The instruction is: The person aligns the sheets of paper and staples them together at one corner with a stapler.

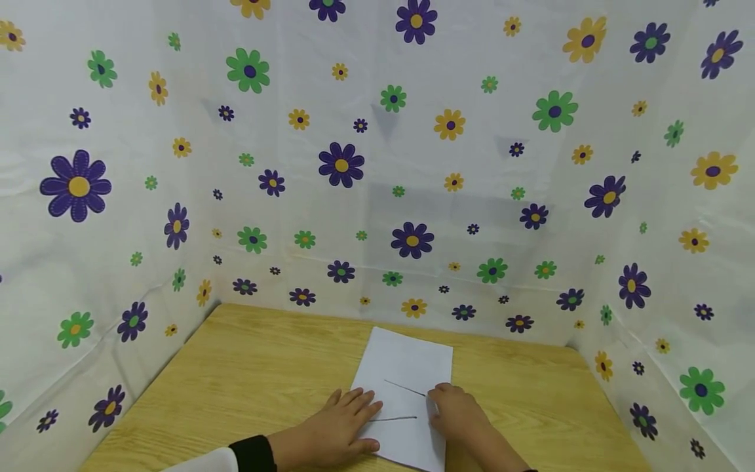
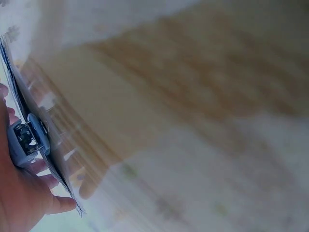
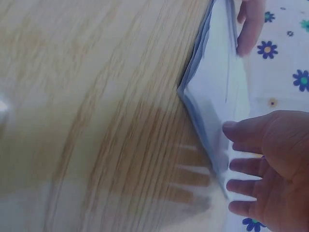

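Observation:
A stack of white paper (image 1: 407, 357) lies on the wooden table, with two thin dark lines across its top sheet. Whether these are drawn or are thin loose strands I cannot tell. My left hand (image 1: 336, 426) rests flat on the paper's left side, fingers spread, by the lower line. At the paper's right edge, my right hand (image 1: 463, 419) touches the sheet, its fingertips at the right end of the upper line. The right wrist view shows that hand's thumb and fingers (image 3: 246, 187) apart. A small blue-grey piece (image 2: 30, 140) appears beside the left hand in the left wrist view.
Around the wooden table (image 1: 271, 367) hangs a white cloth (image 1: 330, 216) printed with purple, green and yellow flowers, at the back and on both sides. Bare wood shows to the left and right of the paper. The left wrist view is blurred.

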`<state>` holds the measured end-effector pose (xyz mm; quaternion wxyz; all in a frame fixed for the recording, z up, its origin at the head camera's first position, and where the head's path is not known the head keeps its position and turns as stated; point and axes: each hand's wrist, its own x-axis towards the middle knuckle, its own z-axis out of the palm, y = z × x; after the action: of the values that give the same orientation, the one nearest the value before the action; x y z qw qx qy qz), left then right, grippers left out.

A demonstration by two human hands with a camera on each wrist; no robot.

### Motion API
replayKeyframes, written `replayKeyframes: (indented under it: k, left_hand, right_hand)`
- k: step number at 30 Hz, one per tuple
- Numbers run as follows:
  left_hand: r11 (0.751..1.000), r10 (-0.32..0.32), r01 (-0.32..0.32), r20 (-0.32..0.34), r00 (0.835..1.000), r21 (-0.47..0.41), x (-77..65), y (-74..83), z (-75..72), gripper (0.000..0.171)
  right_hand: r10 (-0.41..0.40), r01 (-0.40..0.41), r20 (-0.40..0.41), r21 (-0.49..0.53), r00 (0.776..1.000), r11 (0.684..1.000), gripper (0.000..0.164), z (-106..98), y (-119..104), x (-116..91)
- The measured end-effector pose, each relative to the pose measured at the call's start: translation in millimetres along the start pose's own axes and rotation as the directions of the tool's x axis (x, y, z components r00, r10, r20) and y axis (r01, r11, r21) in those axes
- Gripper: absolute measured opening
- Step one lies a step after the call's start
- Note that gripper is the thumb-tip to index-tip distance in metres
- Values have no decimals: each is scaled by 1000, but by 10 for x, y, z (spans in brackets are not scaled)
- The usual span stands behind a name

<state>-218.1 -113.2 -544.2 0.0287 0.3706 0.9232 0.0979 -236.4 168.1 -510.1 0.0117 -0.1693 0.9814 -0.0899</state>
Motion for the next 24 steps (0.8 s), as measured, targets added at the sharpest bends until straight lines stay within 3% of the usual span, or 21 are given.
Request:
replayKeyframes:
  k: [3,7,18,24]
  left_hand:
    - [1000,2,-2,3,1000,-12,-5,3,7,75]
    - [1000,1,0,11,1000,-23,-6,0,-4,73]
    - [999,39,-38,-60,997,15,49,-6,89,63]
    - [999,11,-9,-31,999,46,65,11,73,61]
  right_hand:
    - [8,-8,57,-1,998,1000,31,28,16,23]
    - [-2,3,56,-13,998,1000,32,56,11,36]
    - [38,-44,106,57,994,997,32,62,79,68]
    - [8,-14,87,69,996,998,34,39,91,55]
